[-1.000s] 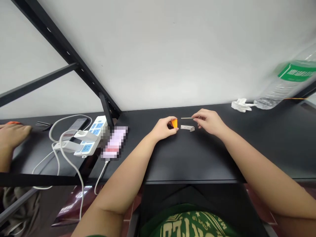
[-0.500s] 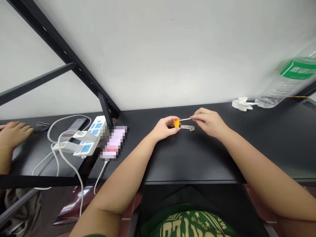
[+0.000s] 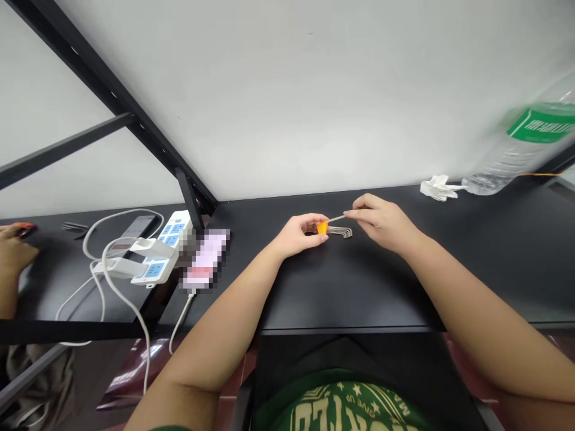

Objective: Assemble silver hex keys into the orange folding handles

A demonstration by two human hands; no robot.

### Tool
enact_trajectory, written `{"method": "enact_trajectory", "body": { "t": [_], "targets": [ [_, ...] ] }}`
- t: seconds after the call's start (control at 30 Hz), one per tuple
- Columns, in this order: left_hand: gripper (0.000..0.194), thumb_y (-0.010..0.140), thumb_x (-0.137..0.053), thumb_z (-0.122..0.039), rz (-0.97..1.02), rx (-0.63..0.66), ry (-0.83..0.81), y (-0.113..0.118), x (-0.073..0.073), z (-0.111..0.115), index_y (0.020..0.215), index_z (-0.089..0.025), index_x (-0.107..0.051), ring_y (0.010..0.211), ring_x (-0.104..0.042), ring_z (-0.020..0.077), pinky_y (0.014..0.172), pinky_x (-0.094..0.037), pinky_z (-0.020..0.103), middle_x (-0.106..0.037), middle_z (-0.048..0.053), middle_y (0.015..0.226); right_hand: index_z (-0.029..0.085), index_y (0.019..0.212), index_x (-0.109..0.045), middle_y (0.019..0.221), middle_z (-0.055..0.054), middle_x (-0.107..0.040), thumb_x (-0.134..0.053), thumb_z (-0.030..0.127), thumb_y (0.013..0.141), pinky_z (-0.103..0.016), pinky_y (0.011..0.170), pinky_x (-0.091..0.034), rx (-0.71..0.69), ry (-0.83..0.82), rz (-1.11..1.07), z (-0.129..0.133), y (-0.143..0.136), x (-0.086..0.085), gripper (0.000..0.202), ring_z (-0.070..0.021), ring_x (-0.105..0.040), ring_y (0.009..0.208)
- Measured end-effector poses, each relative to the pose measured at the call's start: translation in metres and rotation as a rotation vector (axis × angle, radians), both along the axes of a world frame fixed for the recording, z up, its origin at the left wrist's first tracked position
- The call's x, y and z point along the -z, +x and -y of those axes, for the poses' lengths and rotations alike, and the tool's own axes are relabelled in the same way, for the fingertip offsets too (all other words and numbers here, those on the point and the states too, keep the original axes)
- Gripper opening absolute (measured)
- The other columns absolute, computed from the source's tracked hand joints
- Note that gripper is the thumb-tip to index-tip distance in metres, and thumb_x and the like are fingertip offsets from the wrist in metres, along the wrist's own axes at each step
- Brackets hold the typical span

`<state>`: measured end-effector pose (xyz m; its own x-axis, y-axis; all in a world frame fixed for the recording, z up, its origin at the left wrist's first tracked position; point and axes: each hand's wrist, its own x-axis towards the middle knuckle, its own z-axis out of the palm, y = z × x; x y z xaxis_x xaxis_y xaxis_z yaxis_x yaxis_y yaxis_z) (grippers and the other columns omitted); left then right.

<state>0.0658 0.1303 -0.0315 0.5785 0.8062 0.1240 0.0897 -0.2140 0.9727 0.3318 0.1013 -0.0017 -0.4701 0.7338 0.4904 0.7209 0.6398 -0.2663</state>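
Between the thumb and fingers of my left hand (image 3: 302, 233) is a small orange holder (image 3: 322, 227). My right hand (image 3: 380, 220) pinches the right end of a thin metal hex key (image 3: 336, 218), whose left end meets the top of the orange holder. Whether that end sits inside the holder or only touches it, I cannot tell. Just below, several L-shaped hex keys (image 3: 345, 232) lie side by side on the black table (image 3: 350, 287), their bent ends to the right. Their left ends are hidden behind the holder and my left fingers.
Left of my arm lie a phone with a blurred screen (image 3: 206, 258), a white power strip (image 3: 168, 245) and looping white cables. A black metal frame (image 3: 191, 194) rises there. Another person's hand (image 3: 15, 251) is at far left. Crumpled tissue (image 3: 440, 188) and a large plastic bottle (image 3: 516, 149) are at right.
My hands stay nearly in place; the hex key slants a little more. The other person's hand at far left has shifted left, showing more of an orange-red object.
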Motion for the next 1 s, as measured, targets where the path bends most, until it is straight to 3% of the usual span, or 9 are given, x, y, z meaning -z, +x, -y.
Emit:
{"method": "enact_trajectory", "body": {
  "t": [0.33, 0.57, 0.7, 0.8, 0.9, 1.0],
  "targets": [
    [0.05, 0.074, -0.088, -0.04, 0.067, 0.025, -0.1, 0.0, -0.004, 0.003, 0.115, -0.016, -0.071, 0.098, -0.074, 0.0241, 0.097, -0.058, 0.043, -0.077, 0.012, 0.105, 0.028, 0.115, -0.077, 0.111, -0.008, -0.066, -0.044, 0.022, 0.103, -0.031, 0.076, -0.049, 0.027, -0.019, 0.077, 0.004, 0.001, -0.002, 0.036, -0.0189, -0.06, 0.087],
    [0.05, 0.077, -0.086, -0.036, 0.069, 0.098, -0.099, 0.006, 0.0, 0.005, 0.12, -0.016, -0.07, 0.101, -0.073, 0.0237, 0.098, -0.056, 0.043, -0.075, 0.013, 0.109, 0.023, 0.129, -0.065, 0.123, -0.012, -0.061, -0.046, 0.015, 0.098, -0.032, 0.081, -0.054, -0.209, -0.122, -0.072, 0.009, -0.024, 0.002, 0.037, -0.0192, -0.063, 0.094],
    [0.052, 0.075, -0.088, -0.034, 0.154, 0.041, -0.124, 0.007, 0.005, 0.002, 0.116, -0.017, -0.062, 0.099, -0.073, 0.0223, 0.098, -0.055, 0.042, -0.075, 0.012, 0.107, 0.018, 0.108, -0.069, 0.104, -0.01, -0.066, -0.051, 0.017, 0.094, -0.035, 0.084, -0.052, 0.008, -0.08, -0.156, -0.004, -0.013, 0.01, 0.023, -0.0197, -0.063, 0.085],
    [0.053, 0.077, -0.087, -0.03, 0.195, 0.026, -0.107, 0.008, 0.008, 0.0, 0.117, -0.018, -0.054, 0.098, -0.072, 0.0204, 0.096, -0.055, 0.039, -0.075, 0.011, 0.105, 0.019, 0.097, -0.072, 0.095, -0.007, -0.068, -0.057, 0.021, 0.091, -0.037, 0.088, -0.05, 0.104, -0.242, 0.014, -0.019, 0.001, 0.023, 0.016, -0.0204, -0.064, 0.084],
    [0.055, 0.081, -0.082, -0.026, 0.137, 0.002, -0.001, 0.007, 0.009, 0.001, 0.128, -0.02, -0.053, 0.099, -0.072, 0.0197, 0.094, -0.056, 0.037, -0.074, 0.01, 0.105, 0.02, 0.091, -0.072, 0.095, -0.007, -0.069, -0.059, 0.022, 0.09, -0.033, 0.086, -0.049, 0.089, -0.392, 0.135, -0.028, 0.005, 0.032, 0.014, -0.0217, -0.064, 0.093],
    [0.056, 0.081, -0.078, -0.023, -0.004, -0.036, 0.213, 0.006, 0.008, 0.002, 0.134, -0.021, -0.059, 0.104, -0.071, 0.021, 0.1, -0.055, 0.039, -0.073, 0.009, 0.113, 0.019, 0.084, -0.069, 0.091, -0.006, -0.07, -0.059, 0.017, 0.086, -0.03, 0.081, -0.048, 0.18, -0.479, 0.172, -0.029, 0.0, 0.031, 0.01, -0.0198, -0.065, 0.088]
  ]
}}
